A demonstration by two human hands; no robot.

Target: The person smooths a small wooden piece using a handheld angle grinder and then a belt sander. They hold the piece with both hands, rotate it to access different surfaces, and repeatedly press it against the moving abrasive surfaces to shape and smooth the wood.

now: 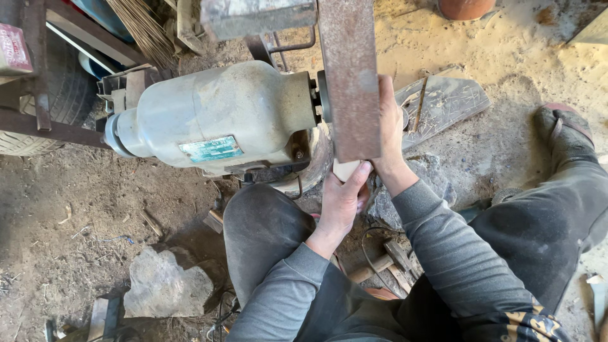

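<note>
Head view showed the left hand (342, 199) gripping the near end of a pale wooden piece (346, 170), pressed under the rusty sanding belt (350, 76). The right hand (391, 126) clasped its far end behind the belt, beside the grey motor (221, 114) on the dirt floor (82, 209).

I note a flat grey stone (166, 286) on the dirt floor (76, 209), lower left. Old tyre (38, 95) at far left, straw broom (147, 28) above, scratched slate slab (446, 104) upper right, terracotta pot (465, 7) beyond.
</note>
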